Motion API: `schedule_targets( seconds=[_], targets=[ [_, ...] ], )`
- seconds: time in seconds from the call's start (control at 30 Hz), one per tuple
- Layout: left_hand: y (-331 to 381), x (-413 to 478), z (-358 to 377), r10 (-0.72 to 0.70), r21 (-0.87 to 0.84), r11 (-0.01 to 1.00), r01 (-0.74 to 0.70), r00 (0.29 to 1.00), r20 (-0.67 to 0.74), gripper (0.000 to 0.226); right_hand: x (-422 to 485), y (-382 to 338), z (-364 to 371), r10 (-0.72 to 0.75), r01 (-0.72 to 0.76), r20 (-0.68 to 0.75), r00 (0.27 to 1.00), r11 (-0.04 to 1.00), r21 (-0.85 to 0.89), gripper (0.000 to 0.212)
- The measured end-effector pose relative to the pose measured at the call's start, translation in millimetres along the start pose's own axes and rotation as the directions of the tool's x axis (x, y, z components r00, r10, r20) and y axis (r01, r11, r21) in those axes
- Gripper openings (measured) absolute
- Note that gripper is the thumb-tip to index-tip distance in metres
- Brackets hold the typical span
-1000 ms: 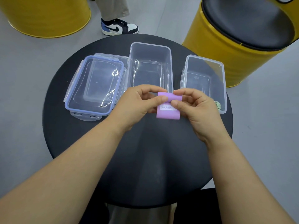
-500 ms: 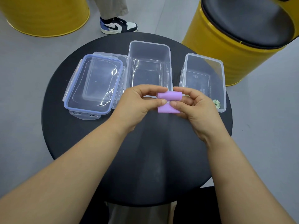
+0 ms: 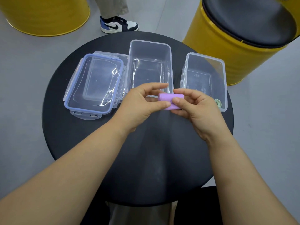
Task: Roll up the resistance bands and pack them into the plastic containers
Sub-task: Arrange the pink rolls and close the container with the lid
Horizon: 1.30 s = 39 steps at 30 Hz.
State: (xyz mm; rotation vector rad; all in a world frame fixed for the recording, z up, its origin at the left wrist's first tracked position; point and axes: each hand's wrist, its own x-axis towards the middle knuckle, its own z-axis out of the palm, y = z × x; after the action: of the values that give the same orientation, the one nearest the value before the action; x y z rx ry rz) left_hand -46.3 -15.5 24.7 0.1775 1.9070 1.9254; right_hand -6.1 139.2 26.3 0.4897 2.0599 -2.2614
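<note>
While held above the counter [image 3: 146, 159], rolled purple band [image 3: 165, 99] is clamped btwn left grip [image 3: 139, 106] & right grip [image 3: 199, 111]. Green roll [image 3: 217, 103] sits in right container [image 3: 199, 75], near corner.

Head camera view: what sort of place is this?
Probably a casual indoor lounge or break area: a small round black table, a yellow drum stool with a black padded seat, and a smooth grey floor.

Round black table [image 3: 146, 159] on a plain grey floor [image 3: 24, 111], soft even light. Right behind the table on the right there's a yellow drum stool [image 3: 211, 51] with a black cushion [image 3: 246, 18]. Another yellow drum [image 3: 45, 15] sits far left of the table, and somebody's sneaker [image 3: 118, 25] just behind it.
</note>
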Motion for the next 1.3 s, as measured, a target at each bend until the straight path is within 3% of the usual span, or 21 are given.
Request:
schedule_targets(
  seconds=[0.17,0.4,0.63,0.8,0.97,1.13,1.3],
  targets=[
    [3.1,-0.2,-0.6,-0.104,-0.071,0.992,0.105,0.994,0.020,0.011,-0.8,-1.3,1.3,-0.037,0.037,0.018,0.999,0.999,-0.003,0.024],
    [0.8,0.7,-2.1,-0.072,-0.073,0.995,0.072,0.997,0.003,0.019,-2.0,-1.6,1.1,-0.046,0.047,0.010,0.999,0.994,-0.097,0.032],
    [0.1,0.6,-3.8,0.000,0.053,0.999,0.001,1.000,-0.016,0.028,-1.3,-2.9,1.9,0.054,-0.054,-0.030,0.998,0.999,0.002,0.015],
    [-0.8,1.0,-4.5,0.001,0.089,0.996,0.000,1.000,-0.015,0.027,-0.2,-3.2,2.4,0.074,-0.076,-0.049,0.996,0.997,-0.022,0.017],
    [1.1,7.7,-11.9,-0.004,0.246,0.969,0.021,0.998,-0.069,0.022,6.6,-9.9,4.0,0.002,-0.012,-0.045,0.999,0.974,-0.226,0.024],
    [8.0,17.5,-18.8,0.078,0.291,0.955,-0.051,0.994,-0.081,0.021,21.6,-28.3,6.5,0.067,-0.048,0.057,0.996,0.955,-0.291,0.021],
    [4.2,28.3,-28.2,0.133,0.423,0.905,-0.051,0.977,-0.166,0.019,45.1,-37.0,10.1,0.010,0.045,0.110,0.994,0.874,-0.484,0.020]
  ],
)
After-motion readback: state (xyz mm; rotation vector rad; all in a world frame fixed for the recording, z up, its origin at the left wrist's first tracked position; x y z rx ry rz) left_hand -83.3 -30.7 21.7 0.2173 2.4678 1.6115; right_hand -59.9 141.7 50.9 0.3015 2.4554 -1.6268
